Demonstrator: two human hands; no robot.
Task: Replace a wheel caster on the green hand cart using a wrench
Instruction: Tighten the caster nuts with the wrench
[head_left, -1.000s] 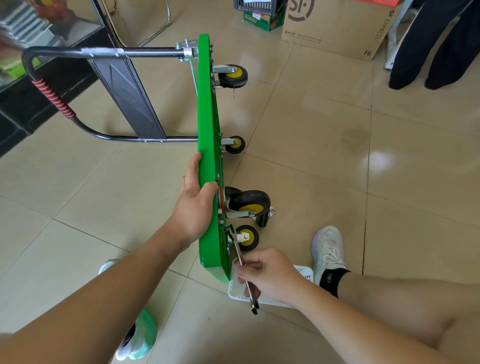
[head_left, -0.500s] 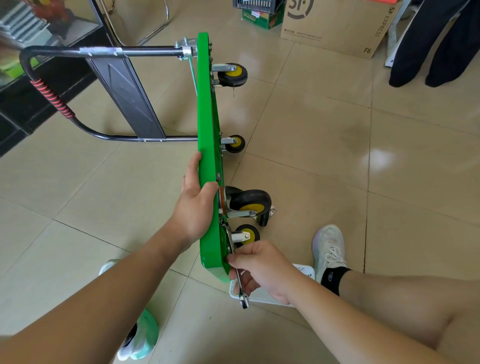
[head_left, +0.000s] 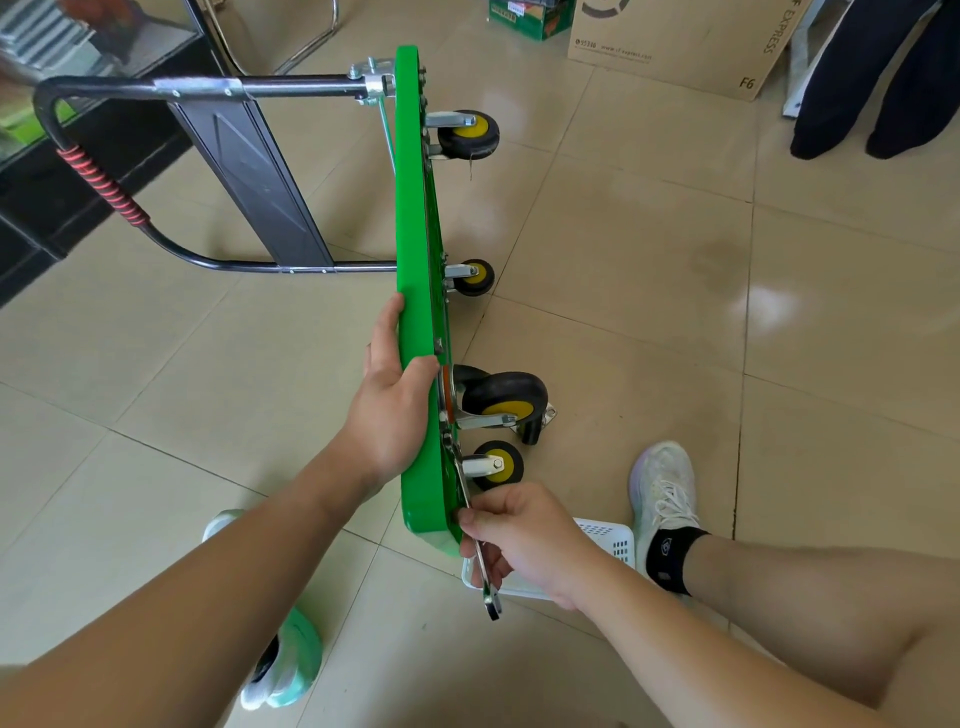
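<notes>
Green hand cart (head_left: 415, 249) tipped up on one long edge on the tile floor (head_left: 649, 322), deck vertical, wheels facing right, top face left. Black tube handle (head_left: 98, 176) sticking out left from the far end, red wrapping on its bend, just beside a dark cabinet (head_left: 31, 249).

Broad run of tile on the wheel side, bounded far off by a cardboard box (head_left: 675, 47) and nearby by a white shoe (head_left: 662, 488). White basket (head_left: 608, 540) on the floor at the deck's near corner, partly hidden behind the right hand (head_left: 524, 535).

Left hand (head_left: 389, 415) gripping the deck's upper edge, thumb over the wheel side, fingers on the top face. Larger black caster (head_left: 504, 400) just right of that thumb, small near caster (head_left: 498, 464) close below it.

Right hand curled round the wrench (head_left: 488, 597): upper end up by the small near caster's mount, shaft lying along the underside, lower end jutting past the deck's near corner, over the basket rim.
</notes>
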